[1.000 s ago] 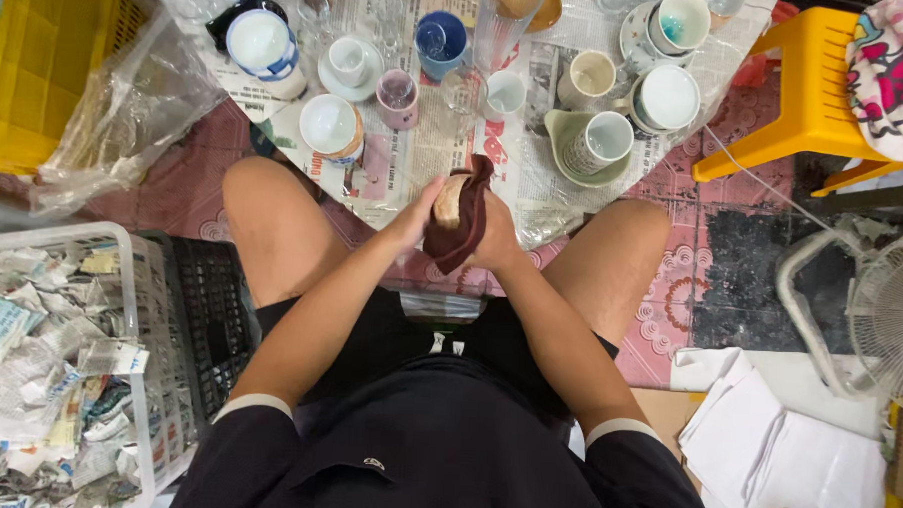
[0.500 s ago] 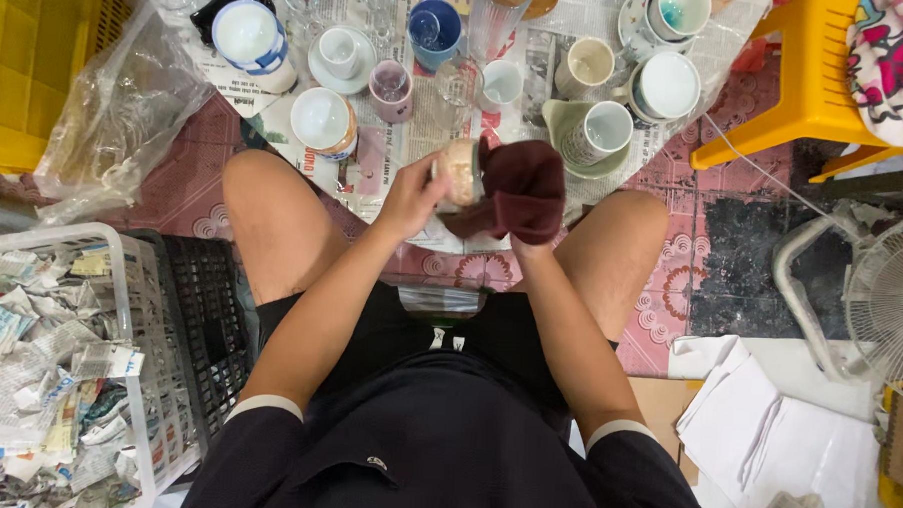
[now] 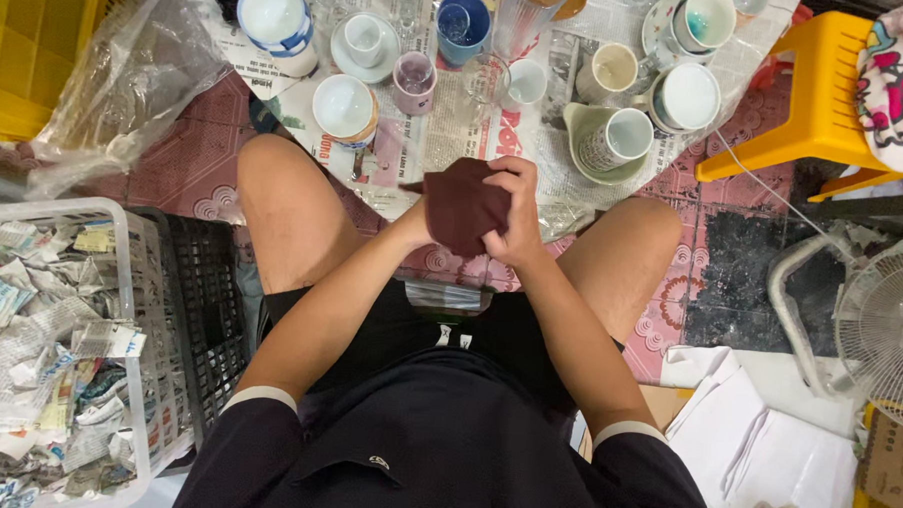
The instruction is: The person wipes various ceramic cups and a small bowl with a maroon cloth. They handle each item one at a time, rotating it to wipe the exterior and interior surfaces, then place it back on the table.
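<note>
At your far left stands a white basket [image 3: 130, 303] stuffed with crumpled newspaper [image 3: 27, 369], a black crate [image 3: 205, 305] just beside it. Ahead of your knees, sheets of newspaper spread on the floor [image 3: 446, 134] carry a crowd of crockery: a white and blue lidded pot [image 3: 275, 17], a white cup [image 3: 345, 107], a small pink mug [image 3: 415, 80] and a blue cup [image 3: 463, 24].

Between your knees, raised above the floor, is the dark red cloth [image 3: 461, 206]. Your left hand [image 3: 416, 223] is almost wholly under it; you cannot tell how its fingers are set, only that the wrist runs into the folds. Your right hand [image 3: 518, 211] is closed on the cloth from the right, fingers curled over its top edge. Whether anything sits inside the cloth is hidden.

The cloth looks soft, light and limp, so it will drape and slip unless you bunch it; grip a gathered fold, not a loose corner. The cups nearby look hard, glazed and breakable, likely slick: take them by the body or handle, with the cloth as padding.

Further right lie a white mug in a pale green dish [image 3: 616, 140], a yellow plastic stool [image 3: 807, 106] and a white fan [image 3: 884, 319].
</note>
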